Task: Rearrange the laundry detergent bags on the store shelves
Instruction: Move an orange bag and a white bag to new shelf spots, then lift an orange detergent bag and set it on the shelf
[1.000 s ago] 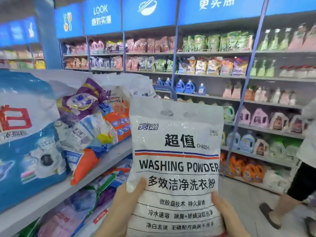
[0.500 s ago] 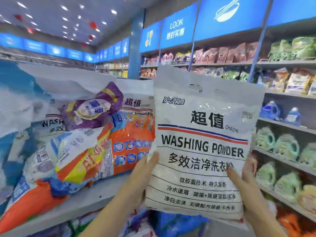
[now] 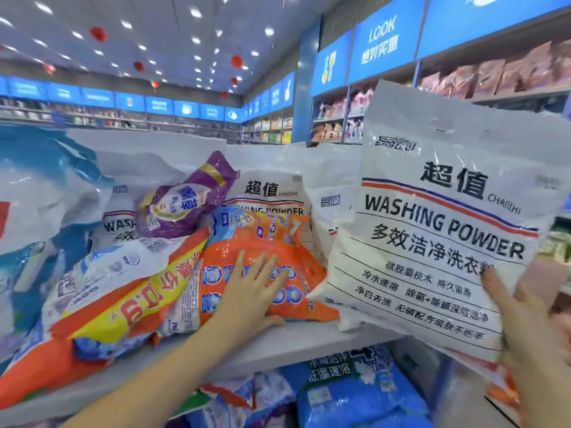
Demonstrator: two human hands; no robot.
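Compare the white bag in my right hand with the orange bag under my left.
The white bag has black lettering; the orange bag, blue-and-white print. The right hand holds the white bag up; the orange bag lies on the shelf under the left hand. Both are plastic bags.

White washing powder bag [image 3: 438, 230] — red and blue stripes; orange bag [image 3: 262, 257] — blue-white dots; purple bag [image 3: 185, 202].

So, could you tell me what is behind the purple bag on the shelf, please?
Behind the purple bag stand white washing powder bags, one showing on each side of it. Their lower parts are covered by it and the orange bag, so the count is unclear.
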